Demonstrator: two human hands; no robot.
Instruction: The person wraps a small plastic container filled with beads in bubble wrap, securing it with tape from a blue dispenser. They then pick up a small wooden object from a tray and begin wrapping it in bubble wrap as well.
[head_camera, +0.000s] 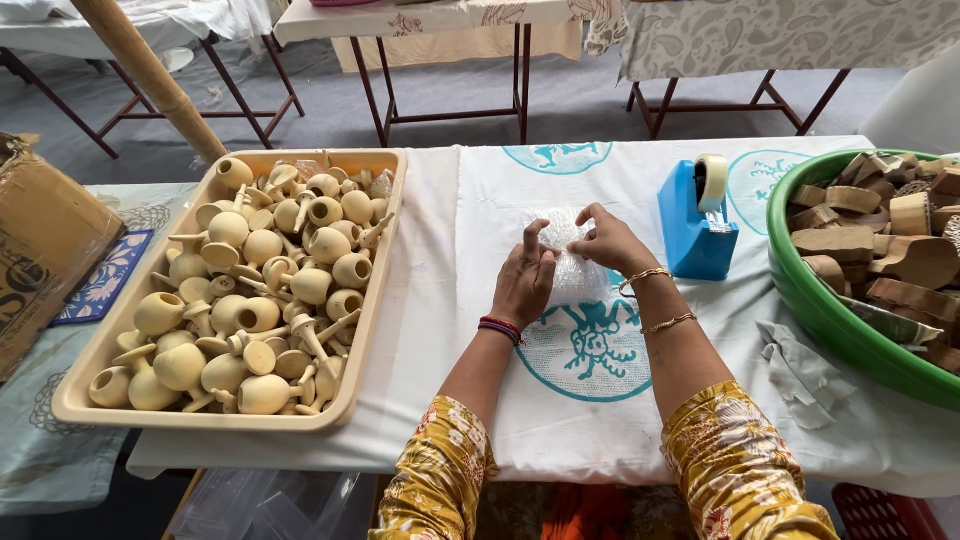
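Observation:
Both of my hands rest on a small bundle of bubble wrap (563, 232) lying on the white printed cloth (470, 330). My left hand (525, 283) presses on its left side with fingers curled over it. From the right, my right hand (610, 240) grips its top edge. What is inside the wrap is hidden. Bangles circle my right wrist, and a red and dark band my left.
A beige tray (90, 375) full of pale wooden knobs and pegs sits to the left. A blue tape dispenser (695, 222) stands right of my hands. A green tub (825, 305) holds brown wooden blocks. A cardboard box (45, 240) is far left.

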